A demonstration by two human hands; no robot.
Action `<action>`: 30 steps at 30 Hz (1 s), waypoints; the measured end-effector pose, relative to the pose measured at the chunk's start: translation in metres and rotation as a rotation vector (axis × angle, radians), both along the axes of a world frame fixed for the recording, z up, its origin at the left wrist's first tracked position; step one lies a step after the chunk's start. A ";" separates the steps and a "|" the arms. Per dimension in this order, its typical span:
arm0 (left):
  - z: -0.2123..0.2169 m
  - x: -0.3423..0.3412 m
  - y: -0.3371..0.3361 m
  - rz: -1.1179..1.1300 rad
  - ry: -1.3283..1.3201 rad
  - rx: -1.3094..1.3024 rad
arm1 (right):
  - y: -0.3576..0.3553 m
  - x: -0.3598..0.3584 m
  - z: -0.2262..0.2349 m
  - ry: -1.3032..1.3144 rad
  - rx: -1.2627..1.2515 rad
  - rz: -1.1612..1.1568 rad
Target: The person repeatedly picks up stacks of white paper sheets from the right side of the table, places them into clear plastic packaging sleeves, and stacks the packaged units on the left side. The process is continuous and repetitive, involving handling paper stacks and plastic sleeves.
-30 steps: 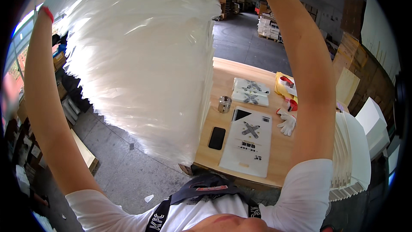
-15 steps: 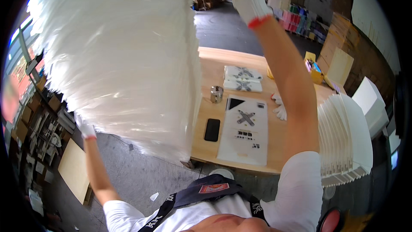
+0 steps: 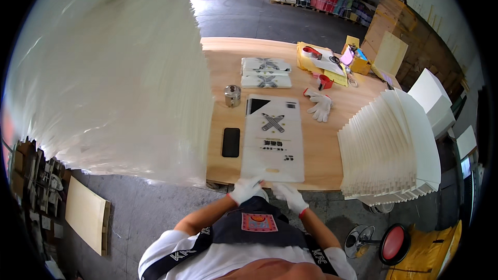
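My left hand [image 3: 246, 190], in a white knit glove, is low in front of the table's near edge, its fingers pointing right, holding nothing I can see. Close beside it is my right hand [image 3: 290, 197], gloved the same way, fingers stretched toward the left hand. Just beyond both hands lies a flat stack of printed translucent plastic bags [image 3: 273, 148] on the wooden table [image 3: 222, 176]. A black phone [image 3: 231, 142] lies to the left of these bags. Filling the left side, a tall pile of clear plastic-wrapped sheets [image 3: 119, 88] stands at the table.
Folded printed bags [image 3: 266, 80], a metal canister [image 3: 232, 96], spare gloves [image 3: 319, 106] and a tape dispenser [image 3: 324, 82] lie farther back. Fanned white sheets [image 3: 384, 148] stand at the right. A round stool [image 3: 394, 245] is at lower right, a wooden board [image 3: 85, 215] at lower left.
Both hands have come off the big plastic-wrapped pile, where they were spread at its edges, and moved down together before the table. The view has shifted, showing more of the table.
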State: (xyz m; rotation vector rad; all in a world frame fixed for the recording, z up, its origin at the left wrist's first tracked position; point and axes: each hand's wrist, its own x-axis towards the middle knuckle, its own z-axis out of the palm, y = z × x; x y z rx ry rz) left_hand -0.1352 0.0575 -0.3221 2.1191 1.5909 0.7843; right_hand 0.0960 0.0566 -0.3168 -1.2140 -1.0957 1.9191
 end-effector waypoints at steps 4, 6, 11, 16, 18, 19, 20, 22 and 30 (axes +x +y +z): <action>-0.010 0.042 0.090 -0.113 0.048 0.186 | -0.027 0.027 0.001 0.009 -0.041 -0.091; -0.027 0.047 0.109 -0.149 0.105 -0.205 | -0.033 0.038 -0.003 0.010 -0.029 -0.158; -0.042 0.052 0.130 -0.174 0.209 -0.378 | -0.048 0.048 0.006 0.045 -0.039 -0.303; -0.073 0.045 0.152 -0.307 0.047 -0.273 | -0.044 0.048 0.006 0.053 -0.066 -0.293; -0.084 0.039 0.163 -0.326 0.049 -0.222 | -0.033 0.045 0.008 0.049 -0.009 -0.252; -0.089 0.039 0.169 -0.275 0.139 -0.203 | -0.017 0.051 -0.020 0.006 -0.013 -0.165; -0.094 0.035 0.165 -0.272 -0.026 -0.174 | -0.012 0.039 0.006 0.038 -0.024 -0.222; -0.068 0.047 0.165 -0.299 -0.185 -0.159 | 0.020 0.035 -0.022 0.093 -0.040 -0.211; 0.009 0.062 0.170 -0.210 -0.451 -0.143 | 0.133 0.010 -0.105 -0.623 0.778 -0.278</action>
